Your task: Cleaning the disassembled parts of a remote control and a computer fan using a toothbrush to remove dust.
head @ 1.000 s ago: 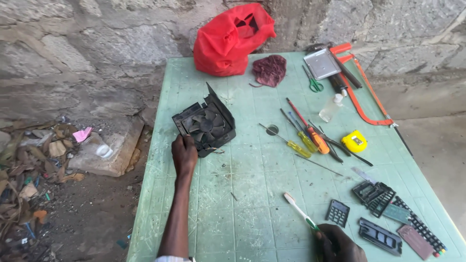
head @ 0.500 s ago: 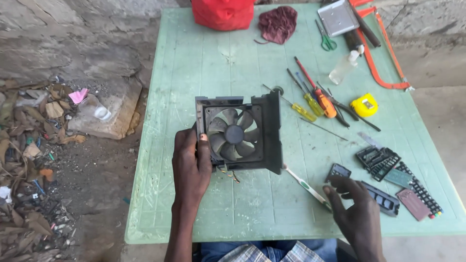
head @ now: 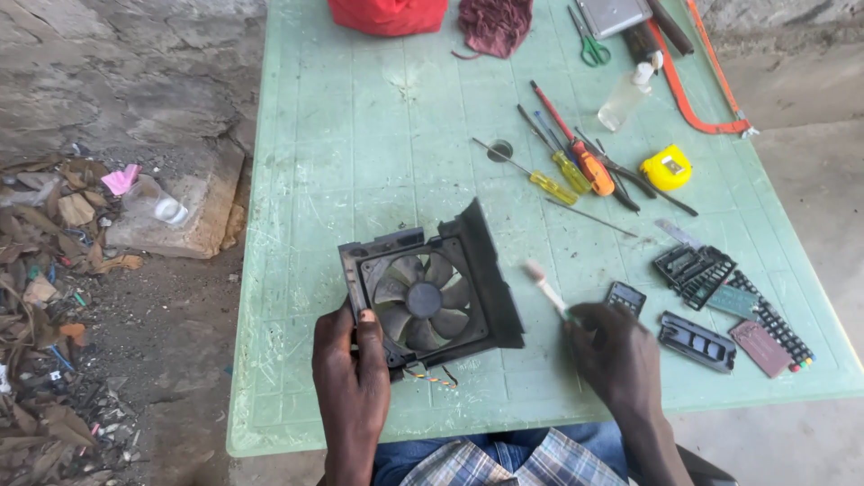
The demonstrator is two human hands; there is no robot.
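My left hand (head: 351, 378) grips the lower left corner of a black computer fan in its plastic frame (head: 430, 295), held tilted just above the green table (head: 360, 162). Thin coloured wires hang from the fan's underside. My right hand (head: 616, 351) holds a toothbrush (head: 543, 283) by its handle, bristle end pointing up and left toward the fan's right edge, a short gap away.
Screwdrivers (head: 576, 166), a yellow tape measure (head: 667, 167), scissors (head: 589, 45), a small bottle (head: 625, 90), an orange hacksaw (head: 693, 99), a red bag (head: 387, 13) and a dark rag (head: 493, 22) lie on the far side. Black electronic parts (head: 711, 306) sit at right. Rubble and litter (head: 54, 270) cover the ground on the left.
The fan has come closer to the table's near edge in my left hand. My right hand has lifted the toothbrush off the table and raised it toward the fan.
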